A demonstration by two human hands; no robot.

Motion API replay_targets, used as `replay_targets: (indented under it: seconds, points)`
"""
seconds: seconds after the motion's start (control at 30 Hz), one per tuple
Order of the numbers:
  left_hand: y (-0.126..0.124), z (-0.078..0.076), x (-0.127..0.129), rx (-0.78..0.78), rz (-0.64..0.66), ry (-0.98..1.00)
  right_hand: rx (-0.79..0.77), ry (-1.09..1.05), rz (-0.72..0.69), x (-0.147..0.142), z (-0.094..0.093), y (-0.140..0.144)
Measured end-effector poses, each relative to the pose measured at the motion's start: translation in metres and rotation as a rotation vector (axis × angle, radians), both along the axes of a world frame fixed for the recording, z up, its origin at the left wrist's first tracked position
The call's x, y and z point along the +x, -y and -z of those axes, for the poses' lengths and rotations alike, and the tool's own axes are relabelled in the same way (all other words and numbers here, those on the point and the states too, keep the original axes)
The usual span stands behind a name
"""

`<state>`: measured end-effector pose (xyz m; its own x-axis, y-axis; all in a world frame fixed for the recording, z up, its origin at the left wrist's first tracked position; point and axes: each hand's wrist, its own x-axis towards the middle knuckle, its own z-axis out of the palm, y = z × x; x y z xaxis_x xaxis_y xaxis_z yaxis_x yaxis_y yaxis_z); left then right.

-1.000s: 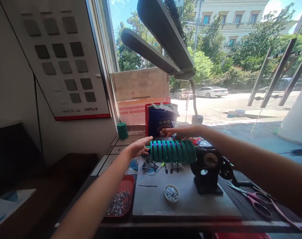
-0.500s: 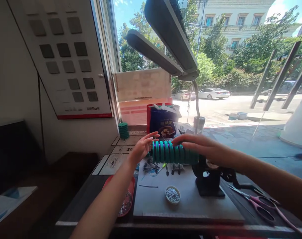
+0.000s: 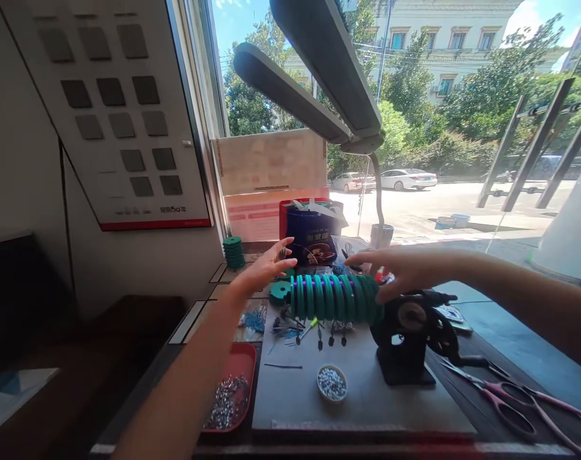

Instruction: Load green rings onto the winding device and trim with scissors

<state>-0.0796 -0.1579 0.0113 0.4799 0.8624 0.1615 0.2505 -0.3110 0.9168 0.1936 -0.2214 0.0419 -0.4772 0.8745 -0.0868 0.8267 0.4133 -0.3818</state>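
Note:
A row of green spools (image 3: 335, 298) sits on a purple rod that sticks out leftward from a black hand-crank winder (image 3: 408, 338). My right hand (image 3: 398, 271) rests on the right end of the row, fingers spread and thumb at the spools' side. My left hand (image 3: 266, 267) hovers open behind the rod's left end, fingers spread, holding nothing. One loose green spool (image 3: 279, 292) lies just left of the row, below my left hand.
A grey mat (image 3: 362, 396) carries a small white bowl of beads (image 3: 332, 383). A red tray of metal bits (image 3: 230, 396) lies at the left, pink scissors (image 3: 508, 399) at the right. A stack of green spools (image 3: 234, 252), a blue bag (image 3: 312, 235) and a desk lamp (image 3: 319, 96) stand behind.
My left hand has lifted off the rod's left end and opened. A green spool now lies loose at the left of the row. My right hand has slid to the row's right end.

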Motion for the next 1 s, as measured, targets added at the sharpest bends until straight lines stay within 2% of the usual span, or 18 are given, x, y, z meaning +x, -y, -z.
replay_targets:
  seconds: [0.17,0.3,0.43,0.53,0.7,0.87,1.0]
  points:
    - [0.007,0.002,0.012,0.107,0.011,0.036,0.194,-0.016,-0.066,-0.012,0.013,0.001]
    - [0.009,0.004,0.016,0.11,0.029,0.018,0.388,-0.042,-0.116,-0.018,0.02,-0.005]
    - [0.015,0.006,0.017,0.111,0.012,0.0,0.467,-0.071,-0.101,-0.02,0.025,-0.008]
    - [0.016,0.008,0.017,0.095,0.022,-0.002,0.498,-0.09,-0.07,-0.022,0.026,-0.013]
    - [0.005,0.009,0.02,0.055,0.119,-0.027,0.469,-0.146,-0.017,-0.023,0.024,-0.026]
    - [-0.019,0.02,0.025,0.093,0.089,-0.02,0.424,-0.197,-0.102,-0.015,0.016,-0.016]
    - [-0.034,0.03,0.026,0.132,0.041,-0.068,0.451,-0.097,-0.168,-0.014,0.012,-0.003]
